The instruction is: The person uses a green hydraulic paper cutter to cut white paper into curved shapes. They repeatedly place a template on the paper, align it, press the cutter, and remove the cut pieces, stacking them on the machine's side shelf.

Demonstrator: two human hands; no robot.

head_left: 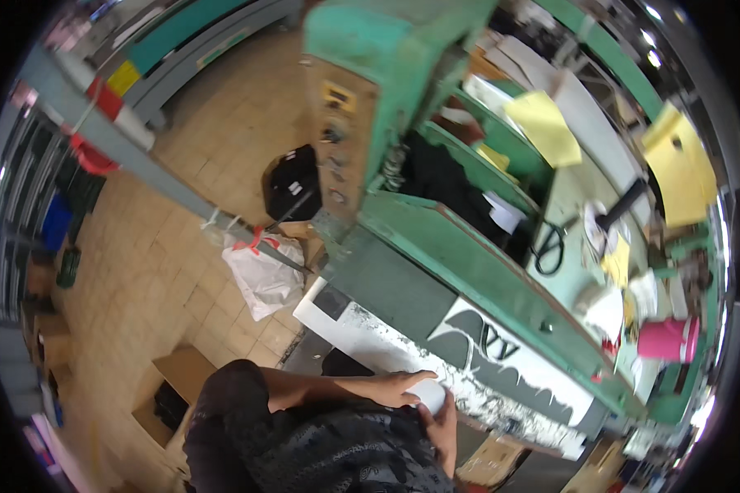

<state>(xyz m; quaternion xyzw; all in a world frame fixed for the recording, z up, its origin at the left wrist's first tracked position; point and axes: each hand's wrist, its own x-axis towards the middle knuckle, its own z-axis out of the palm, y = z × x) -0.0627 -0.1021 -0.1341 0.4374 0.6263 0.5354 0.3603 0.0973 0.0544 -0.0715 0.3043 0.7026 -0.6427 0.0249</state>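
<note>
Both hands are together, the left hand (pixel 397 389) and the right hand (pixel 442 426) closed around a smooth white piece (pixel 428 395) near the middle of the worktop's (pixel 386 267) near edge; whether it rests on anything cannot be told. A white strip (pixel 370 333) smeared with black runs along that edge, and a ragged white sheet (pixel 510 345) lies toward the right end. Behind the far edge, a green rail (pixel 485 263) stands between the hands and compartments holding black cloth (pixel 444 177), with scissors (pixel 548 247), yellow papers (pixel 544 129) and a pink container (pixel 668 339) beyond. Off the left end, a slanting grey pole (pixel 168 181) comes down beside a white bag (pixel 267 275), and an open cardboard box (pixel 187 374) sits on the floor (pixel 197 292). The green machine's (pixel 358 37) control panel (pixel 335 164) bears a yellow label (pixel 339 97), its lettering too small to read.
</note>
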